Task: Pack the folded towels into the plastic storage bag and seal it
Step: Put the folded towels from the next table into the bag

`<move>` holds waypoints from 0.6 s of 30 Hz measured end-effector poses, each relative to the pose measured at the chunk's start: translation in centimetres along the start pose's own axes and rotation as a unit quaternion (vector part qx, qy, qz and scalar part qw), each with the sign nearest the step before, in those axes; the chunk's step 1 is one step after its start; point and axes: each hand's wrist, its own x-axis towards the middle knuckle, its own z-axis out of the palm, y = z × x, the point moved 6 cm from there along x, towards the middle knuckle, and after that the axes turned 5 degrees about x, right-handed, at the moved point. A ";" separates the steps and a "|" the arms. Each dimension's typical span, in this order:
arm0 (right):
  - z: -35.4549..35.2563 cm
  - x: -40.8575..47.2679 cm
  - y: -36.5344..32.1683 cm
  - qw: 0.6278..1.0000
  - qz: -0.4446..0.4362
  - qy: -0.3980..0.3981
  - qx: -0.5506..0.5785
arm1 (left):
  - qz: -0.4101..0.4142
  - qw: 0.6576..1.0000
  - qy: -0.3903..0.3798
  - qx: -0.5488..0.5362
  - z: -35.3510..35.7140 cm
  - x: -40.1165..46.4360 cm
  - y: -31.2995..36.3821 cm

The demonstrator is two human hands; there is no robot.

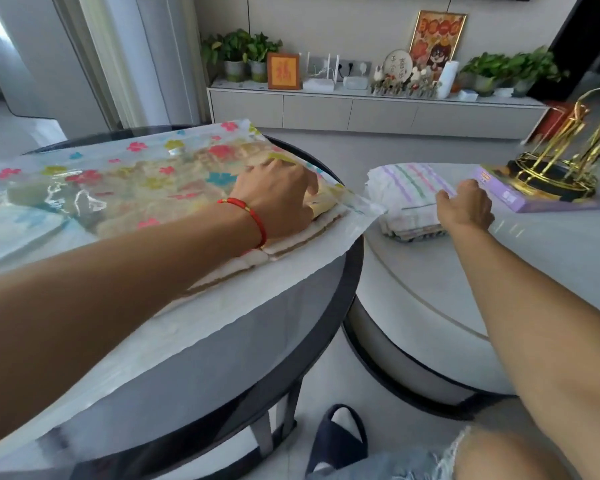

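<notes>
Nearest: bare knee, frayed denim hem, dark slipper (336,441) on floor, so prob. seated between the two counters w/ both arms reaching out.

Left forearm stretched across dark-rimmed round counter (326,292), red string bracelet (253,216) at wrist. Left hand (278,195) laid on flower-printed plastic storage bag (118,181), fingers bent over its right-hand edge where mouth seemed to be; whether pinching film or only pressing it down, cannot tell. Likely there to pin the slippery bag and keep mouth handy for next load. Bag spread flat over most of that counter, corner overhanging toward the gap. Beige towels (291,240) already partly under the film near the opening, edges showing at the mouth, so packing underway, sealing not yet.

Right arm out over lower pale round counter (430,289). Right hand (465,206) curled onto near corner of striped folded towel stack (409,192), fingers closed on top layers as far as visible; prob. taking next towel or whole pile. Stack just beside bag corner, short carry.

Beyond stack: purple flat box (520,192), gold wire stand (561,157) partly on it. Farther back, low TV cabinet (361,112) w/ potted plants, router, framed pics.
</notes>
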 end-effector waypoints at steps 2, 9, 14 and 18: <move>1.5 1.5 -0.1 0.999 0.023 -0.031 -0.033 | 0.016 1.000 0.009 0.023 0.5 0.5 0.9; 2.4 5.7 -0.6 0.988 0.074 -0.108 -0.076 | 0.016 0.997 0.059 0.055 1.3 1.3 1.8; 1.0 4.4 -1.9 0.952 0.150 -0.227 0.140 | 0.008 0.997 0.052 0.064 0.2 0.9 1.4; -2.3 -0.5 -3.1 0.872 0.148 -0.326 0.333 | 0.002 0.992 0.052 0.111 -2.0 -1.2 -0.1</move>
